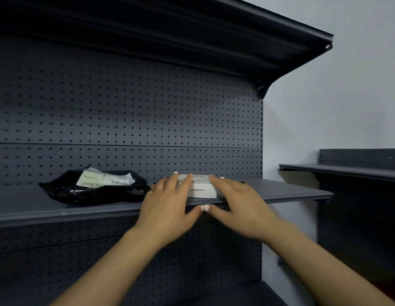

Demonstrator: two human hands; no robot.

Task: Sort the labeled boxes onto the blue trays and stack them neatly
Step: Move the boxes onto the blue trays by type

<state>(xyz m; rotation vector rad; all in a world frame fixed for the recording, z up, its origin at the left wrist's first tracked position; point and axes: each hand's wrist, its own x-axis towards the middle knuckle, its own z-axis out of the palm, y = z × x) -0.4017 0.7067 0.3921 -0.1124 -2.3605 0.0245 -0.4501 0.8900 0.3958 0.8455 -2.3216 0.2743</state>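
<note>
A small white labeled box (pixel 202 189) lies flat on the dark grey shelf (pixel 291 192), near its front edge. My left hand (pixel 170 206) rests on the box's left side, fingers spread over its top. My right hand (pixel 238 204) covers the box's right side the same way. Both thumbs meet below the shelf's front lip. The box still sits on the shelf board. No blue tray is in view.
A black plastic parcel (pixel 92 188) with a crumpled white label lies on the same shelf, left of the box. A pegboard back panel (pixel 126 118) stands behind, an upper shelf (pixel 192 36) overhangs. A second grey shelf unit (pixel 346 171) stands at the right against the wall.
</note>
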